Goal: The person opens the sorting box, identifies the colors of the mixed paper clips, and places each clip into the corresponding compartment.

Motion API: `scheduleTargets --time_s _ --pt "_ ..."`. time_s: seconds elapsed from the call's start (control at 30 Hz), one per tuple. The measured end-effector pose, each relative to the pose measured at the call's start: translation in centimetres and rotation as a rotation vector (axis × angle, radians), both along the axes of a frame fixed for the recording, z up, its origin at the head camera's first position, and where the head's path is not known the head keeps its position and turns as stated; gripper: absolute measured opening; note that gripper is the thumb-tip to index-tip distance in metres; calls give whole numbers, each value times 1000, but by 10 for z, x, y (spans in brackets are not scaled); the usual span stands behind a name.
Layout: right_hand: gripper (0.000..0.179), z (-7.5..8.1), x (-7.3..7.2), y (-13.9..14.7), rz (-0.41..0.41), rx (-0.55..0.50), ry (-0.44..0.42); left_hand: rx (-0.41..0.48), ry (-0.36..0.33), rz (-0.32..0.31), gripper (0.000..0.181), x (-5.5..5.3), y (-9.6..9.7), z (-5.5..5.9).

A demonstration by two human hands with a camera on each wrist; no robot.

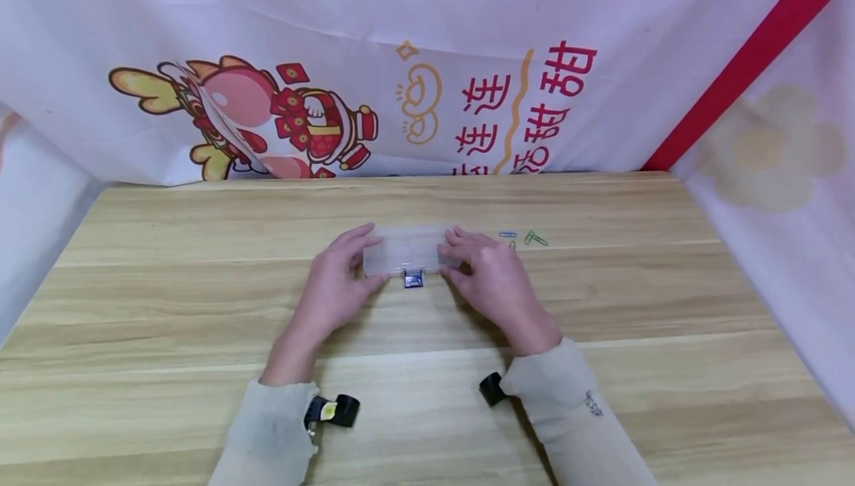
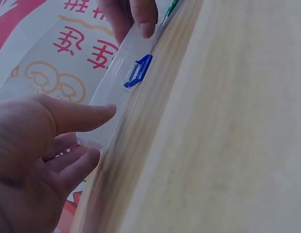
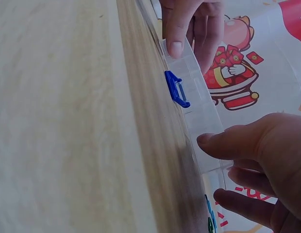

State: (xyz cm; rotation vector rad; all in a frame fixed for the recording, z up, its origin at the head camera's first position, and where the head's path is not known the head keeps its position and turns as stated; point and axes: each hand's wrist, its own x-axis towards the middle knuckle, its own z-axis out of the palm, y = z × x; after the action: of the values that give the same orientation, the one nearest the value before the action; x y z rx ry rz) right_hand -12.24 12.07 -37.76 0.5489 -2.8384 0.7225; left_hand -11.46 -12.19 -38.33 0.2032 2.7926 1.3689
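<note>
A clear plastic box (image 1: 409, 250) sits on the wooden table between both hands. Its blue latch (image 1: 413, 278) juts out from the long side facing me. At the box's left end, my left hand (image 1: 339, 276) grips it, with the thumb at the near side and fingers round the end. My right hand (image 1: 490, 272) holds the opposite end in much the same way, its thumb (image 3: 228, 143) on the clear plastic. Nothing can be made out inside the box.
Just right of my right hand lie a blue paper clip (image 1: 508, 234) and green paper clips (image 1: 536, 238), one partly hidden by the hand. A printed white cloth (image 1: 427, 11) hangs behind the table's far edge (image 1: 574, 174).
</note>
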Motion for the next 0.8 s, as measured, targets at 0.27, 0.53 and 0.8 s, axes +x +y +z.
scheduleTargets --time_s 0.27,0.53,0.8 --pt "35 1 1 -3 -13 0 -14 126 -155 59 85 -2 -6 -5" --pt "36 2 0 -1 -10 -29 -20 175 -186 60 86 -4 -10 -11" --pt "34 -1 -1 2 -10 -66 -39 175 -181 55 91 -6 -11 -11"
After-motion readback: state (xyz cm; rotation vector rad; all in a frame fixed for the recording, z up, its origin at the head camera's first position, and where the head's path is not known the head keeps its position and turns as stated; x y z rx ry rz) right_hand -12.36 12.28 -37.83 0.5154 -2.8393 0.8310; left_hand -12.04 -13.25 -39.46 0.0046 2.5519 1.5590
